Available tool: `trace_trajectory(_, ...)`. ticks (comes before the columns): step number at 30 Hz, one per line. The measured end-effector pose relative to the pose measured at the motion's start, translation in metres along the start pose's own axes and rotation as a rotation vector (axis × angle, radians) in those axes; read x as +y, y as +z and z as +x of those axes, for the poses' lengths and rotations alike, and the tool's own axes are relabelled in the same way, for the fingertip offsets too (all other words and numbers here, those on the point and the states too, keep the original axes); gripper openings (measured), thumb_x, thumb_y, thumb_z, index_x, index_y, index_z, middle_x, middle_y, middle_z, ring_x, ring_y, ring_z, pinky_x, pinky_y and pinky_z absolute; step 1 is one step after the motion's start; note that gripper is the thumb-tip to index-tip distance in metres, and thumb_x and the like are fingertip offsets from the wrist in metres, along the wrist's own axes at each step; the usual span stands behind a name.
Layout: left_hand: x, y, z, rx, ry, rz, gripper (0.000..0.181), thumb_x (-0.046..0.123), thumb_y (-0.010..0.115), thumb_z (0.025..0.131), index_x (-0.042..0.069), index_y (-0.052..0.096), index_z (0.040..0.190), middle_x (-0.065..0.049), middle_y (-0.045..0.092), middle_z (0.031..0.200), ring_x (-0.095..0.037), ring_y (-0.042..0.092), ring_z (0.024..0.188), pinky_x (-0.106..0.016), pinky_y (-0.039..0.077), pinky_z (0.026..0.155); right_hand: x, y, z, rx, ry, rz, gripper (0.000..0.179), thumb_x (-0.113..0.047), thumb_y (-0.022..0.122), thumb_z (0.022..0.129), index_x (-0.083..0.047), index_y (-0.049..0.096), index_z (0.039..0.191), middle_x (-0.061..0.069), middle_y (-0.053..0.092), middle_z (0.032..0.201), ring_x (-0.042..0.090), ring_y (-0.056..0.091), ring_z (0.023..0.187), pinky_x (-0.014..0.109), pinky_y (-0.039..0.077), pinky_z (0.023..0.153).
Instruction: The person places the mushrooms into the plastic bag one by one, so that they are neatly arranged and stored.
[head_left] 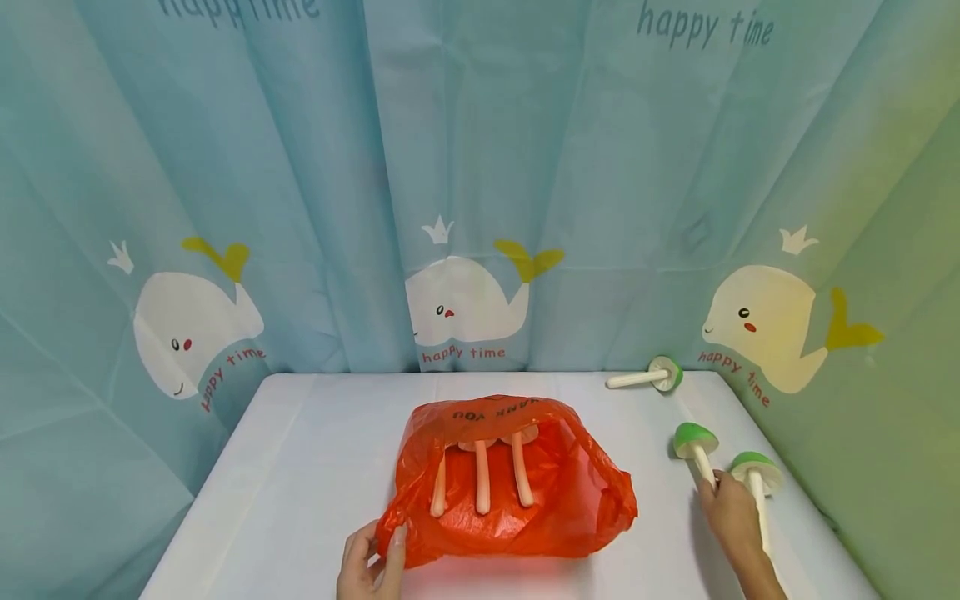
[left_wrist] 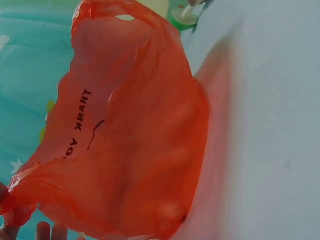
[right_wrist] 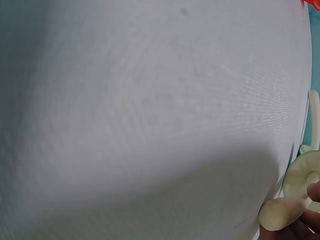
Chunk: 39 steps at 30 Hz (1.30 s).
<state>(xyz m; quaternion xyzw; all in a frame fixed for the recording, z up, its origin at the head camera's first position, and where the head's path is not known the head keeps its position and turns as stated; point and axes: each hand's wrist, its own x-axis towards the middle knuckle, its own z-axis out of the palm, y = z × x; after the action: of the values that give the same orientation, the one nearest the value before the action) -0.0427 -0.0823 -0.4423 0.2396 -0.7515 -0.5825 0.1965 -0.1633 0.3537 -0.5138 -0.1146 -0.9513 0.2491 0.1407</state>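
Note:
A red plastic bag [head_left: 517, 537] printed "THANK YOU" lies with its mouth spread toward me in the head view. Three pale stems [head_left: 482, 479] show inside it, their caps mostly hidden by the upper film. My left hand [head_left: 369, 567] pinches the bag's near left edge between thumb and fingers. On the right, my right hand [head_left: 731, 512] grips the stem of a green-capped toy mushroom [head_left: 696, 438], cap pointing away from me. The right wrist view shows the stem's rounded end [right_wrist: 276, 215] poking out of the fingers. Just right of this hand is another green-capped mushroom [head_left: 757, 468].
A third green-capped mushroom [head_left: 666, 375] lies on its side near the far right edge of the white table [head_left: 300, 467]. Behind and beside the table hangs a blue-green curtain [head_left: 465, 167] with whale prints.

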Motion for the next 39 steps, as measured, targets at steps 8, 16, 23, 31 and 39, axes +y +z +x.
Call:
trace_trajectory(8,0.003,0.000,0.001,-0.012,-0.011,0.009,0.022,0.009,0.062,0.090,-0.007,0.058,0.104,-0.016,0.053,0.100,-0.029,0.051,0.089,-0.048,0.050,0.074,0.001,-0.001,0.003,0.003,0.027,0.023,0.031,-0.008,0.049,0.091,0.019,0.055,0.106,0.031,0.060,0.086,0.034,0.057,0.067,0.042,0.044,0.055)
trace_trajectory(16,0.003,0.000,0.001,-0.026,-0.024,0.013,0.023,0.010,0.061,0.091,-0.007,0.057,0.106,-0.016,0.053,0.102,-0.030,0.052,0.091,-0.050,0.049,0.076,0.001,-0.003,0.003,-0.017,0.016,0.023,0.031,-0.008,0.051,0.089,0.019,0.055,0.106,0.030,0.061,0.086,0.032,0.057,0.066,0.039,0.043,0.054)
trace_trajectory(23,0.004,0.001,0.001,-0.010,-0.001,0.002,0.021,0.008,0.062,0.089,-0.007,0.058,0.104,-0.015,0.053,0.099,-0.029,0.052,0.090,-0.049,0.050,0.074,0.000,-0.007,0.002,0.012,0.012,0.051,0.030,-0.008,0.054,0.088,0.018,0.057,0.102,0.028,0.062,0.081,0.029,0.056,0.062,0.036,0.042,0.051)
trace_trajectory(31,0.004,0.001,-0.001,-0.019,-0.010,0.013,0.023,0.009,0.060,0.090,-0.007,0.057,0.105,-0.016,0.053,0.101,-0.030,0.052,0.090,-0.050,0.050,0.076,-0.010,-0.011,0.001,0.050,0.016,0.102,0.029,-0.007,0.054,0.091,0.018,0.058,0.104,0.029,0.063,0.088,0.040,0.060,0.076,0.042,0.046,0.062)
trace_trajectory(39,0.003,0.001,-0.002,-0.003,-0.001,0.010,0.021,0.007,0.061,0.089,-0.008,0.058,0.104,-0.015,0.054,0.099,-0.029,0.053,0.089,-0.050,0.051,0.075,-0.036,-0.022,-0.001,0.048,0.003,0.188,0.036,-0.015,0.053,0.096,0.016,0.055,0.113,0.032,0.061,0.103,0.044,0.060,0.094,0.042,0.048,0.070)
